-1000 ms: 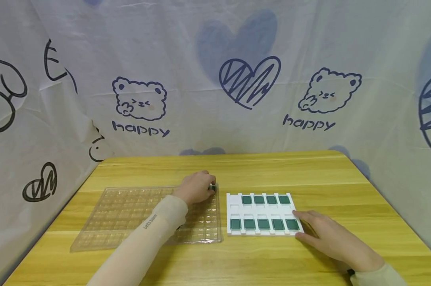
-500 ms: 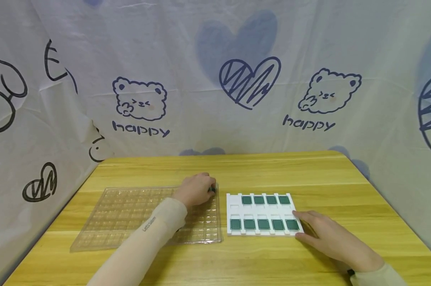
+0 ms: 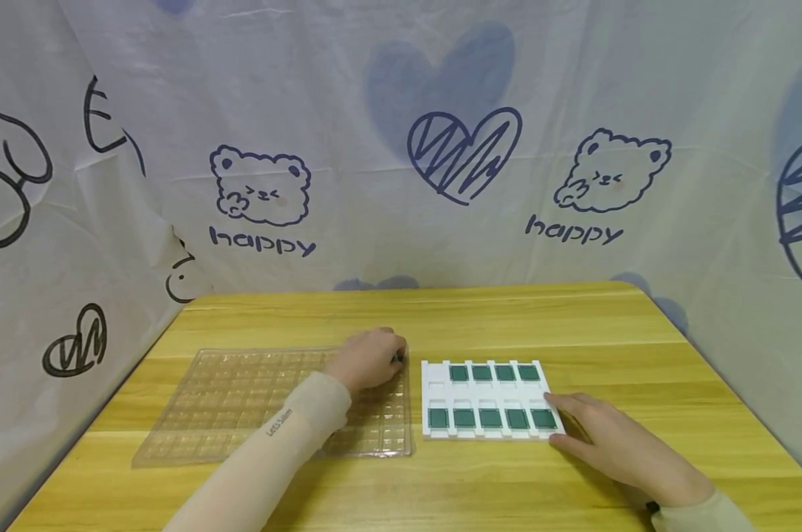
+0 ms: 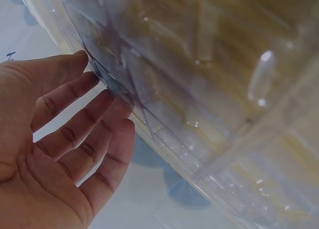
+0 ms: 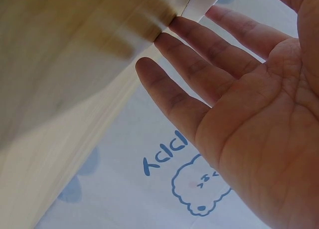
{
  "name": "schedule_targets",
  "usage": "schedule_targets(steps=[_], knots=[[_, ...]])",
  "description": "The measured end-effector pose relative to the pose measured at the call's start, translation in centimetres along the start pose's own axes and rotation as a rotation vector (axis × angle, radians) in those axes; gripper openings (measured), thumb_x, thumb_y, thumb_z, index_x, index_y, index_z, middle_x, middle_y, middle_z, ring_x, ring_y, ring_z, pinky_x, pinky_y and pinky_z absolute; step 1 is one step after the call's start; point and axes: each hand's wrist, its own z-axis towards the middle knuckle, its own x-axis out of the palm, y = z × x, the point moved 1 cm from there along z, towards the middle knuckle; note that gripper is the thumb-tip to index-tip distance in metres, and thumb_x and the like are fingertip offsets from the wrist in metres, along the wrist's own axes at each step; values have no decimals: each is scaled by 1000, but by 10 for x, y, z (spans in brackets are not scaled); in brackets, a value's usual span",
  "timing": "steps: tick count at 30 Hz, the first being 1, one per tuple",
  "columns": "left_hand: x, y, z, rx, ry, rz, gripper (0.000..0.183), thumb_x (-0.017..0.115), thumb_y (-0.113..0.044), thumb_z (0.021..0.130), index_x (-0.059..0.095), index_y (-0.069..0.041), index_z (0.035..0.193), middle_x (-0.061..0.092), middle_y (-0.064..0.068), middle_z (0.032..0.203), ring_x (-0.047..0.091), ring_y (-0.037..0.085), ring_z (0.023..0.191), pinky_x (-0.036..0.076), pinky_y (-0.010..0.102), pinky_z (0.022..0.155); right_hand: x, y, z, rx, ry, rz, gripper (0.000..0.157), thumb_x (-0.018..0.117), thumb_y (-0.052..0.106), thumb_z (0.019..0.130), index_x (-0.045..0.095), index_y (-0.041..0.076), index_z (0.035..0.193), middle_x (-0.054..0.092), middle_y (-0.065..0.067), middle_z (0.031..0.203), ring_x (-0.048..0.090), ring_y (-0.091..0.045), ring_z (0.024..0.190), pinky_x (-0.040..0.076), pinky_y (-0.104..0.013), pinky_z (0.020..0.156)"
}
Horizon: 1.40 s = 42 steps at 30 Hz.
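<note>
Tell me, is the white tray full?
Not full: the white tray holds nine green chips; the far row's leftmost slot is empty.

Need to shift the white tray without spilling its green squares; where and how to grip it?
Probably the left and right ends, one hand from each side. The white tray lies flat, green squares lining its near and far edges, so gripping there might dislodge them. The right hand touches one end; the other stands apart from the clear tray.

Curtained tabletop workspace, building type unclear, pale printed cloth (image 3: 374,222) from nine through twelve to three o'clock, wood-grain table (image 3: 507,325) at six, clear compartment tray (image 3: 241,399) at seven, white slotted tray (image 3: 494,389) at five
</note>
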Motion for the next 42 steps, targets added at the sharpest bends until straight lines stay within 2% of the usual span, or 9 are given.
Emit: schedule_targets(steps=[11, 17, 23, 38, 42], knots=[[-3, -6, -2, -5, 21, -18, 6, 72, -24, 93, 73, -22, 99, 65, -4, 97, 59, 12, 82, 53, 36, 67, 0, 0, 0, 3, 0, 2, 58, 71, 34, 93, 57, 3, 140, 63, -15, 135, 60, -33, 124, 50, -52, 101], [-5, -10, -2, 2, -7, -6, 9, 70, -25, 94, 72, -20, 101, 64, -3, 96, 58, 11, 80, 52, 32, 66, 0, 0, 0, 14, 8, 1, 59, 70, 35, 93, 56, 3, 141, 62, -15, 136, 60, -33, 124, 50, -52, 101], [-11, -18, -4, 29, -30, 6, 18, 68, -28, 96, 72, -17, 108, 67, -1, 101, 63, 13, 85, 55, 33, 70, 0, 0, 1, 52, 38, 5, 61, 70, 39, 93, 56, 4, 141, 62, -15, 137, 59, -33, 125, 49, -54, 102], [-14, -28, -4, 68, -58, 24, 23, 69, -30, 95, 72, -16, 113, 68, 0, 101, 61, 12, 79, 54, 30, 65, 0, 1, 0, 52, 42, 10, 60, 70, 37, 93, 55, 4, 142, 61, -15, 137, 59, -33, 126, 49, -53, 102], [-15, -30, -4, 76, -69, 30, 23, 69, -29, 95, 72, -16, 114, 69, 1, 102, 62, 12, 79, 54, 30, 64, -1, 1, 0, 23, 24, 2, 60, 70, 36, 93, 55, 3, 141, 62, -15, 136, 60, -33, 125, 49, -53, 102]])
